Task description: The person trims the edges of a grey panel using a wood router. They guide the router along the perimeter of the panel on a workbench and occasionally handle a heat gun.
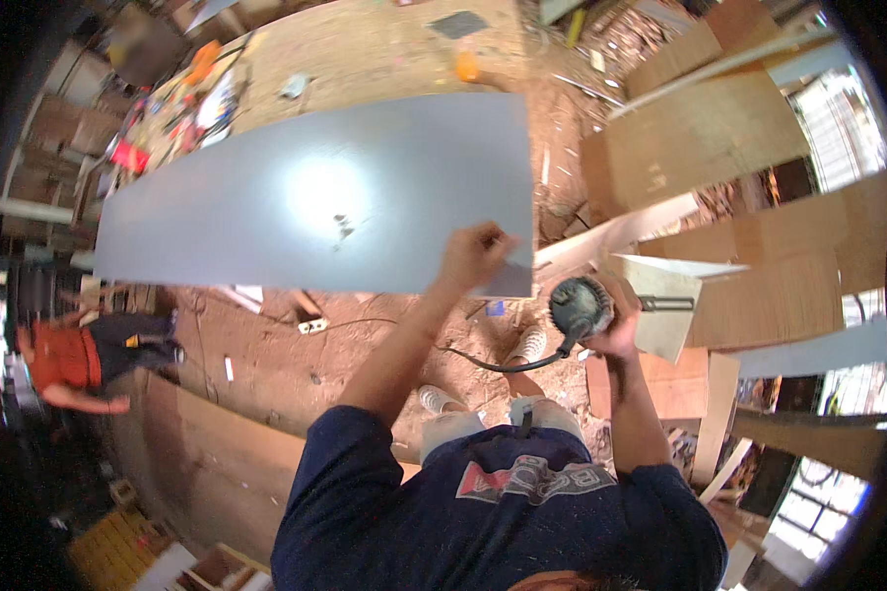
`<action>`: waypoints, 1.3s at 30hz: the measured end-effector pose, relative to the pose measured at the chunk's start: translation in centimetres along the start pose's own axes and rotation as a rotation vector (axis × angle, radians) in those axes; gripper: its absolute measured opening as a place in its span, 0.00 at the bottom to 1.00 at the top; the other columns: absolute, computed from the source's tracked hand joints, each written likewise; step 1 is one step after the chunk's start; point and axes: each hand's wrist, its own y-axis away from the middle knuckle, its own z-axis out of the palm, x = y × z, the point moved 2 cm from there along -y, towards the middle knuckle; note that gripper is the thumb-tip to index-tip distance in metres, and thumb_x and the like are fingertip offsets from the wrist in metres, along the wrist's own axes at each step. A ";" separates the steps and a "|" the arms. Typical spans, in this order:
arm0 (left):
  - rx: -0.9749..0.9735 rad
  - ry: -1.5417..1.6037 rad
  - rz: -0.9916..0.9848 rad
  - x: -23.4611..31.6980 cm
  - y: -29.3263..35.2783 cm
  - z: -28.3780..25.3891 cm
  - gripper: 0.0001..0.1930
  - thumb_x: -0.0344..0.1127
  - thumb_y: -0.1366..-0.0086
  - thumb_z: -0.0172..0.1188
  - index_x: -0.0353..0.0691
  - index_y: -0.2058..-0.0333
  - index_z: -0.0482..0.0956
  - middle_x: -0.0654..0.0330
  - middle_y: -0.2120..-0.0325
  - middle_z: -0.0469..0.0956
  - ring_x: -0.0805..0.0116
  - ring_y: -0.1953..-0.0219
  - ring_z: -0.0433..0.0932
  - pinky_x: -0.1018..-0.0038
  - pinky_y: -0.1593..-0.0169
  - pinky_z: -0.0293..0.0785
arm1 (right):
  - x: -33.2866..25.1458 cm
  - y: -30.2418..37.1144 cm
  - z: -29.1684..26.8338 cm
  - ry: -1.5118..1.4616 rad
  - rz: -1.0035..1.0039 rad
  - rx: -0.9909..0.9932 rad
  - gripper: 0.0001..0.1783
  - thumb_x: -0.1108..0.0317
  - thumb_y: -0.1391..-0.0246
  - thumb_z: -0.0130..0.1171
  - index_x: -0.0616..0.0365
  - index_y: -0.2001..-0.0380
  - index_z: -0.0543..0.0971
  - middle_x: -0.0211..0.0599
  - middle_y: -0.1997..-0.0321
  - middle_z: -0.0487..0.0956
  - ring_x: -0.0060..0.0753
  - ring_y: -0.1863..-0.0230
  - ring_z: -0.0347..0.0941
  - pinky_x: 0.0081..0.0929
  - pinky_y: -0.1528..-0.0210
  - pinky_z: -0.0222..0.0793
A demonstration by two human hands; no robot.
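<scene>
A large grey panel lies flat in front of me, with a bright glare and a small dark mark on its surface. Over its near right corner is my left hand, blurred, its fingers curled in; whether anything is in them I cannot make out. To the right of the panel, my right hand is wrapped round a corded power tool with a round, dark, ribbed body. A pale plate with a slotted metal bar shows right beside the tool. The black cord hangs from the tool and runs left.
Behind the panel is a wooden work surface with an orange object and clutter. Brown boards lean at right. A white socket block and scraps lie on the dusty floor. Another person in orange is at far left.
</scene>
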 end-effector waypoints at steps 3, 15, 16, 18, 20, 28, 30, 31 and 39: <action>-0.344 0.727 -0.317 7.6 7.8 -3.5 0.15 0.44 0.25 0.69 0.34 0.59 0.88 0.66 0.69 0.85 0.77 0.65 0.80 0.75 0.59 0.79 | -5.5 1.9 0.6 0.073 -0.059 -0.074 0.40 0.46 0.68 0.87 0.59 0.55 0.85 0.48 0.59 0.86 0.57 0.58 0.84 0.49 0.52 0.80; -0.178 0.759 -0.273 4.1 30.8 -23.8 0.17 0.42 0.27 0.71 0.33 0.50 0.86 0.58 0.57 0.87 0.69 0.55 0.85 0.68 0.48 0.84 | -24.4 4.0 14.1 -0.025 -0.470 -0.271 0.39 0.50 0.72 0.86 0.55 0.55 0.83 0.44 0.59 0.86 0.55 0.58 0.83 0.48 0.51 0.78; -0.167 0.789 -0.262 3.9 32.1 -25.0 0.17 0.41 0.27 0.70 0.33 0.49 0.86 0.58 0.55 0.87 0.68 0.54 0.85 0.68 0.47 0.84 | -25.5 3.7 15.1 -0.041 -0.490 -0.284 0.39 0.50 0.72 0.86 0.55 0.55 0.83 0.44 0.59 0.86 0.55 0.58 0.83 0.48 0.51 0.78; -0.129 0.817 -0.248 3.2 34.1 -27.1 0.17 0.40 0.26 0.69 0.32 0.47 0.86 0.57 0.54 0.87 0.68 0.53 0.85 0.68 0.46 0.84 | -27.7 2.7 17.3 -0.037 -0.564 -0.350 0.40 0.48 0.73 0.86 0.54 0.54 0.83 0.42 0.58 0.86 0.53 0.58 0.83 0.46 0.51 0.78; -0.042 0.787 -0.202 1.8 35.7 -29.0 0.16 0.37 0.25 0.68 0.32 0.45 0.85 0.56 0.52 0.86 0.67 0.53 0.86 0.67 0.45 0.84 | -29.7 2.0 19.8 -0.073 -0.609 -0.358 0.39 0.47 0.72 0.86 0.54 0.55 0.82 0.42 0.59 0.86 0.53 0.58 0.83 0.46 0.52 0.78; 0.542 0.362 -0.705 -9.3 46.3 -34.8 0.17 0.44 0.30 0.73 0.33 0.67 0.87 0.61 0.73 0.84 0.74 0.71 0.80 0.75 0.65 0.75 | -29.6 -1.8 25.6 -0.052 -0.592 -0.421 0.39 0.47 0.72 0.86 0.54 0.56 0.82 0.43 0.63 0.84 0.54 0.60 0.82 0.47 0.53 0.77; 0.723 0.190 -0.807 -18.0 53.5 -33.5 0.22 0.50 0.30 0.72 0.37 0.75 0.83 0.63 0.80 0.80 0.77 0.76 0.75 0.74 0.69 0.68 | -29.1 -3.5 27.2 -0.020 -0.558 -0.438 0.40 0.48 0.75 0.86 0.55 0.56 0.83 0.44 0.61 0.85 0.56 0.60 0.82 0.47 0.53 0.77; 0.752 0.090 -0.975 -19.9 55.3 -32.9 0.29 0.58 0.32 0.71 0.34 0.76 0.85 0.56 0.83 0.80 0.69 0.78 0.78 0.62 0.71 0.71 | -28.3 -4.6 27.5 -0.010 -0.562 -0.422 0.40 0.48 0.75 0.86 0.55 0.56 0.83 0.44 0.61 0.85 0.56 0.60 0.82 0.47 0.53 0.77; 0.230 -0.065 -1.518 -28.3 74.5 -23.6 0.20 0.51 0.25 0.55 0.40 0.55 0.85 0.50 0.62 0.87 0.47 0.57 0.86 0.51 0.51 0.80 | -25.3 -8.6 31.8 0.018 -0.356 -0.291 0.36 0.55 0.74 0.84 0.56 0.56 0.83 0.47 0.61 0.85 0.57 0.59 0.82 0.47 0.53 0.77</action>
